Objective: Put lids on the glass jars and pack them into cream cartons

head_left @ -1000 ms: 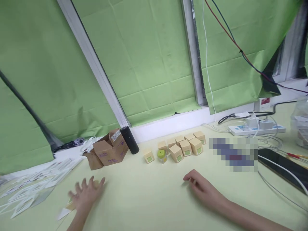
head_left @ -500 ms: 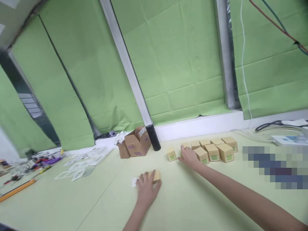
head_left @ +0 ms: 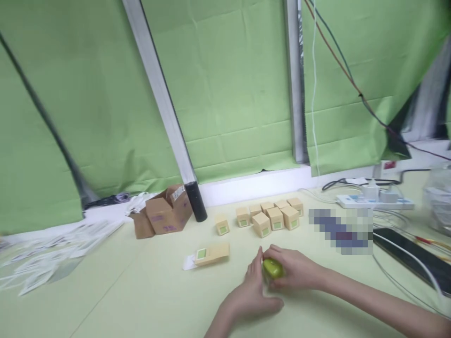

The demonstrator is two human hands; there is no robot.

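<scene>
My right hand [head_left: 294, 270] is closed around a small, glossy, olive-green rounded case [head_left: 273, 268], low over the table. Against the case's left side is my left hand [head_left: 252, 288], its fingers stretched out together and its thumb spread apart; whether it touches the case I cannot tell. To the left, a small tan carton [head_left: 214, 254] lies on its side with a green label and a white flap or slip [head_left: 189, 263] sticking out of its left end. Behind the hands stands a cluster of similar tan cartons [head_left: 275, 219], with a single carton [head_left: 221, 226] to their left.
A brown cardboard box [head_left: 167, 213] and a black cylinder [head_left: 196, 202] stand by the wall. White flat pieces [head_left: 63, 249] are spread at the left. At the right are a white power strip [head_left: 375, 202], cables, a black phone-like slab [head_left: 412, 258] and a clear container [head_left: 439, 199].
My left hand has let go of the lying carton and moved right. My right hand has left the carton cluster and come nearer me, now holding the green case. The view has turned right.
</scene>
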